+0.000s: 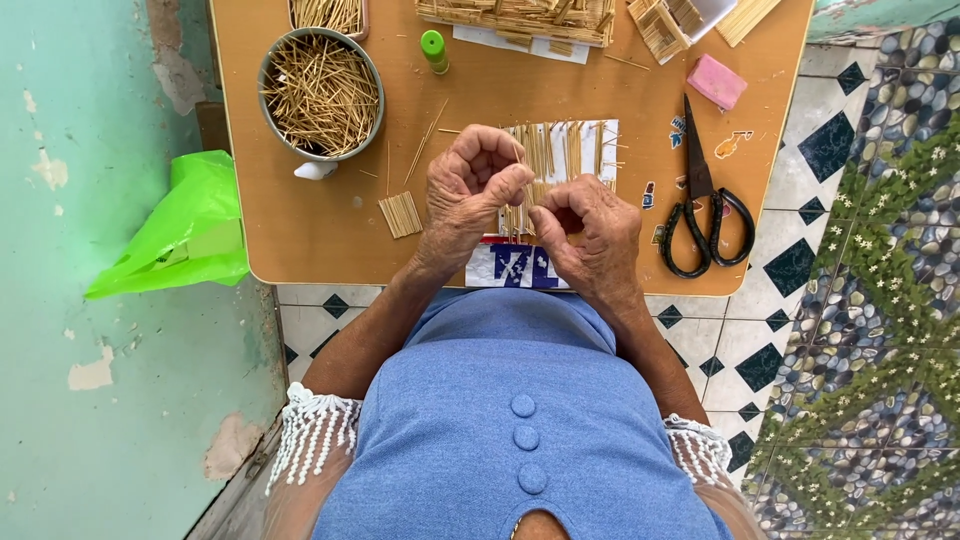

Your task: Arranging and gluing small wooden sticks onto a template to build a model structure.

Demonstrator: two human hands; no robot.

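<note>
Near the middle of the tan wooden tabletop [300, 230]: white paper sheet with thin straw-coloured sticks laid side by side [560, 150], partly hidden by both hands. Left hand [468, 195] curled, fingertips pinching one thin stick; right hand [590, 232] curled close beside it, grip hard to make out. Far left: round grey metal bowl [321, 95] heaped with loose sticks. Right: black scissors [704, 200], pink block [716, 82]. Far edge: stick panels, cut off. Beside the tabletop, left: bright green plastic bag [180, 230].
</note>
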